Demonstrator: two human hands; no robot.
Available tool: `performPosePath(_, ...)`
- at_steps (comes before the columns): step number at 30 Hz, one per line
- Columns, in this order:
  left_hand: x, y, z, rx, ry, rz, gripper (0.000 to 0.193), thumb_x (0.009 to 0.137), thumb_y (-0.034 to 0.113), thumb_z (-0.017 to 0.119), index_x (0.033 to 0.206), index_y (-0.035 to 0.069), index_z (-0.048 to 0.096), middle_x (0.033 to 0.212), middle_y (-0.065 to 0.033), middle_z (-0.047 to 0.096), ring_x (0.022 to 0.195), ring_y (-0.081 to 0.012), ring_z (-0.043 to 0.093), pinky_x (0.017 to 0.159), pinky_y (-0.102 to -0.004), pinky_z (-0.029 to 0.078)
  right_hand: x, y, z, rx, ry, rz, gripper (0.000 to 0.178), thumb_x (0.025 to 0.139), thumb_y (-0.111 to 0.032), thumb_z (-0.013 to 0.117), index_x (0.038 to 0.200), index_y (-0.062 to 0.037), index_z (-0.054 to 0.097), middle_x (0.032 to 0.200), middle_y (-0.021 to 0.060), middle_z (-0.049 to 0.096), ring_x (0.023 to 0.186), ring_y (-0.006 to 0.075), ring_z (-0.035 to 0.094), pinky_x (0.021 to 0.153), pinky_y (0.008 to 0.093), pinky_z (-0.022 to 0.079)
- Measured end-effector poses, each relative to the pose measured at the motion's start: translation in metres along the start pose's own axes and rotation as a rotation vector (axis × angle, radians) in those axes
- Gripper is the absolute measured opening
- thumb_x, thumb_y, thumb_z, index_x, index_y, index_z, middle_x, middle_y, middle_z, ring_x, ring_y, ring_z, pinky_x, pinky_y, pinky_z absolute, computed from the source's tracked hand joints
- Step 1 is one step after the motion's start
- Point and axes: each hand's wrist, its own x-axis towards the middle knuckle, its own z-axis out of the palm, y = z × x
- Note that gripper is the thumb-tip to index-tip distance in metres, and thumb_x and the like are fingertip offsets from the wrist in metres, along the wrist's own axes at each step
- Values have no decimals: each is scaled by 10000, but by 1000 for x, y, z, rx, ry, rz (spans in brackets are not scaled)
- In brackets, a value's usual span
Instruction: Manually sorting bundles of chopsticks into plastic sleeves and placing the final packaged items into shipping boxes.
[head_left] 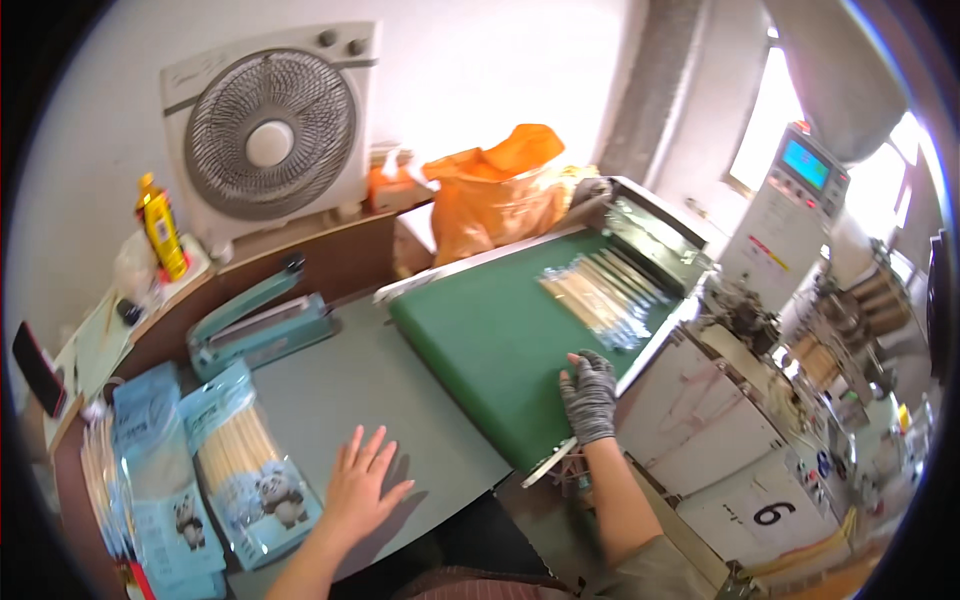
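Note:
My left hand [366, 482] is bare, its fingers spread over the grey tabletop [385, 375], holding nothing. To its left lies a blue and clear bag of wooden chopsticks [240, 450] with a panda print. Beside that sits a stack of similar blue bags [165, 470]. My right hand [590, 395] wears a grey knitted glove with bare fingertips and is over the right edge of the green conveyor belt [480, 345]. Its fingers look loosely bent and partly hidden. Just beyond it, clear-wrapped chopsticks [600, 297] lie in a row on the belt.
A teal bag sealer [260, 330] stands at the table's back left. Behind it are a box fan [270, 135], a yellow bottle [163, 228] and an orange bag [495, 200]. A phone [38, 370] leans at far left. Machinery with a control panel [795, 190] lines the right.

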Motion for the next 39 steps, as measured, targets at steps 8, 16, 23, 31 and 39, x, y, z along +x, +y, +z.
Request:
performPosePath(8,0,-3,43,-328,187,151,481,804,203,586,1213,-6,445,1334,-173,375,1268,-384,286,1032,-452,247,-1,67,75,325,336,892,577,874,-329,465,1341,-35,296,1319,245,367,1227,359,353,1023,375,278)
performPosePath(16,10,-9,58,-698,318,37,321,907,213,470,1170,34,510,1176,-141,523,1110,-246,472,937,-341,364,0,105,76,302,502,947,378,928,-278,375,1123,13,518,1043,198,573,928,305,553,839,353,424)
performPosePath(23,4,-38,83,-1390,243,-404,313,943,240,422,1153,29,519,1113,-126,559,1047,-226,520,896,-333,417,6,61,47,398,315,1005,394,907,-275,376,1166,-9,507,1141,226,534,1061,344,506,910,368,386)
performPosePath(31,2,-37,67,-1406,237,-426,337,937,246,432,1151,-5,504,1095,-132,566,1046,-224,524,894,-330,422,6,62,51,437,360,979,413,890,-292,374,1158,-15,522,1096,247,552,1027,367,524,890,380,399)
performPosePath(39,5,-21,53,-1479,311,-456,238,924,286,450,971,93,579,940,-2,593,852,-74,523,717,-214,388,4,69,49,367,385,951,379,889,-243,402,1159,-3,517,1072,238,573,978,342,561,843,353,421)
